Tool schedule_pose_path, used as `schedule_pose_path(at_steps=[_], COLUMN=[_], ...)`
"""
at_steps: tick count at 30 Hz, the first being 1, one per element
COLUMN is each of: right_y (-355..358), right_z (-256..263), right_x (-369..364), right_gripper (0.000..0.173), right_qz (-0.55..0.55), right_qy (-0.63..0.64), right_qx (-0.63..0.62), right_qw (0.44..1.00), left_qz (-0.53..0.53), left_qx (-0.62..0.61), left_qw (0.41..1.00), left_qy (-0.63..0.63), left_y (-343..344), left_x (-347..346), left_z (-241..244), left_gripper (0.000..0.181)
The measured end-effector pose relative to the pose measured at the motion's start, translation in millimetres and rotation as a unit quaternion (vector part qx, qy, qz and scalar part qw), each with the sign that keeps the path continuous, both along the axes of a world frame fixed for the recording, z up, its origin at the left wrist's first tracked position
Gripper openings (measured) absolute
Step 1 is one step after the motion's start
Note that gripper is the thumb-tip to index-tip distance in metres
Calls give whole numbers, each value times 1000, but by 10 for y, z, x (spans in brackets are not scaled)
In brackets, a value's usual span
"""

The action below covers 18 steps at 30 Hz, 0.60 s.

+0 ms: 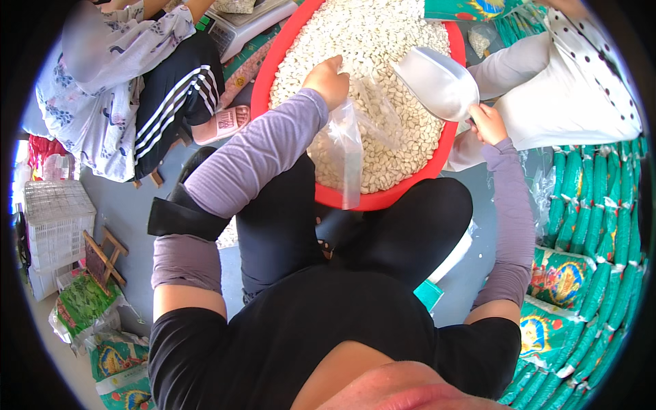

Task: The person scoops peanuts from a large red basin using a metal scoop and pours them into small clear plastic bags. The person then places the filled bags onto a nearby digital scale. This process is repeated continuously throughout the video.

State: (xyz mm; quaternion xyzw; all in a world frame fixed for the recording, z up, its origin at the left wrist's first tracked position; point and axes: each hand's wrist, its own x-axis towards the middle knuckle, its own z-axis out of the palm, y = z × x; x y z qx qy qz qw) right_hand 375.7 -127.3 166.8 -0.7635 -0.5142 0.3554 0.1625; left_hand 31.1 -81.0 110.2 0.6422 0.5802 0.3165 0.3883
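A large red tub (264, 69) full of pale flat seeds or beans (405, 159) stands before me at my knees. My left hand (328, 82) is closed on the edge of a clear plastic bag (346, 148), which hangs over the seeds and the tub's near rim. To the right, my right hand (487, 123) grips the handle of a metal scoop (438, 82). The scoop lies tilted above the right part of the seeds, its mouth towards the upper left. Whether the bag holds any seeds is hard to tell.
Co-workers sit at the left (174, 97) and right (543, 107) of the tub. Beyond it at upper left is a scale (246, 25). Filled green packets (584, 205) are stacked at the right. A white plastic crate (56, 220), a small wooden stool (105, 256) and bags (87, 302) stand at the left.
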Motion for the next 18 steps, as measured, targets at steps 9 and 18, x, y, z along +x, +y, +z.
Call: schedule_pose_path(at_steps=[9, 18], right_y=[985, 851], right_z=[-1969, -1348], right_x=[17, -436], right_gripper=[36, 23], right_qz=[-31, -63], right_qy=[95, 285], right_qx=[-8, 87], right_qw=[995, 953], left_qz=[-49, -58], left_qx=[10, 30], left_qw=[997, 996], left_qy=[53, 66], left_y=[-71, 72], left_x=[69, -19], left_z=[129, -36], left_gripper=[50, 57])
